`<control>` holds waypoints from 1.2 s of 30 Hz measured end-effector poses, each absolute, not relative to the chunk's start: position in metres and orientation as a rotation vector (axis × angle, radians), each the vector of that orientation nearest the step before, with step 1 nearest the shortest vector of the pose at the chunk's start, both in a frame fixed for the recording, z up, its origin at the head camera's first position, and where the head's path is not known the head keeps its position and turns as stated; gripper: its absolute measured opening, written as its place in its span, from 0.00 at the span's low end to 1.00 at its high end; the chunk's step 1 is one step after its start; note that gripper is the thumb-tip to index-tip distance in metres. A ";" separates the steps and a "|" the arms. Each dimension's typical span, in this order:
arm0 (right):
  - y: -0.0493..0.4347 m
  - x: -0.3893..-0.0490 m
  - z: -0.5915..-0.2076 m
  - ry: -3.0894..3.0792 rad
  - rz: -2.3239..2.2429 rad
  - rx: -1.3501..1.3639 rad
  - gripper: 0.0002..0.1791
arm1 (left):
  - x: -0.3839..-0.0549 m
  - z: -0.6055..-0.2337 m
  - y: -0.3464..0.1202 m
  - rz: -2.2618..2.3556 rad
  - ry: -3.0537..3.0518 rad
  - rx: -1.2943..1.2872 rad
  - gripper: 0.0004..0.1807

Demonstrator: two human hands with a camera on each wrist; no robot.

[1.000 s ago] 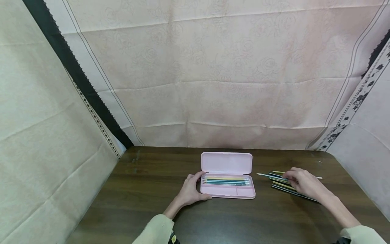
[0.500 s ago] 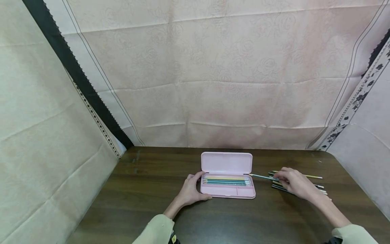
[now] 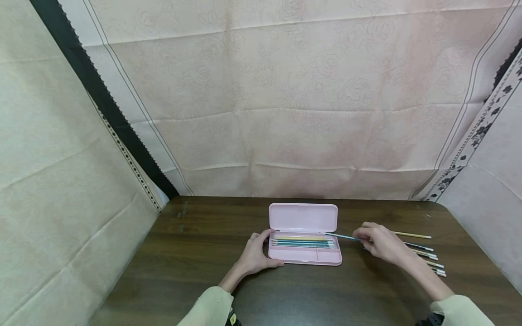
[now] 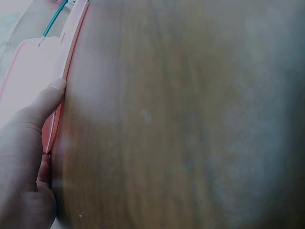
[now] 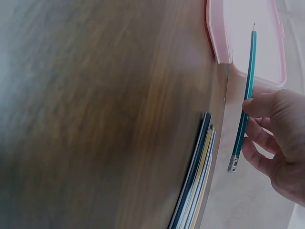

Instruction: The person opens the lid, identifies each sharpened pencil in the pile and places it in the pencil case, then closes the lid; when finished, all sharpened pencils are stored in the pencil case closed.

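An open pink pencil case [image 3: 293, 256] lies on the brown table with its lid [image 3: 303, 217] tipped back. Several pencils [image 3: 302, 243], yellow and teal, lie side by side in its long compartment. My left hand [image 3: 256, 254] grips the case's left end, thumb at the front and fingers at the back. Between thumb and fingers, my right hand [image 3: 381, 244] pinches a teal pencil [image 5: 249, 71] near its eraser end. Its sharpened tip points left and overlaps the case's back right corner in the head view.
Several loose pencils [image 3: 428, 256], dark and yellow, lie on the table [image 3: 204, 290] under and beyond the right hand. Pale patterned cloth [image 3: 302, 113] hangs behind the table and along both sides.
My right hand has lifted the teal pencil from the loose pencils and carried it left to the case. The left hand and the case have stayed put.
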State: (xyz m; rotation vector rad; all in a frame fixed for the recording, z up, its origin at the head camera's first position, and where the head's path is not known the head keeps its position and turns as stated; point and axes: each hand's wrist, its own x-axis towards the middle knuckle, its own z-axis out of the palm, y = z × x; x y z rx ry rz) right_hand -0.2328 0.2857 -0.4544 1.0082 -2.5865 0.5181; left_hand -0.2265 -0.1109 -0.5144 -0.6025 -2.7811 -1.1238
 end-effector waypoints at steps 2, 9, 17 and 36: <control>0.281 -0.233 -0.454 -2.589 0.519 1.015 0.18 | -0.227 -0.514 -0.111 -1.128 -2.784 -0.599 0.51; 0.268 -0.235 -0.451 -2.623 0.523 1.035 0.17 | -0.226 -0.514 -0.111 -1.134 -2.788 -0.587 0.51; 0.251 -0.237 -0.450 -2.657 0.505 1.058 0.15 | -0.226 -0.514 -0.111 -1.146 -2.793 -0.579 0.51; 0.213 -0.243 -0.455 -2.642 0.520 1.155 0.13 | -0.227 -0.516 -0.111 -1.146 -2.784 -0.590 0.50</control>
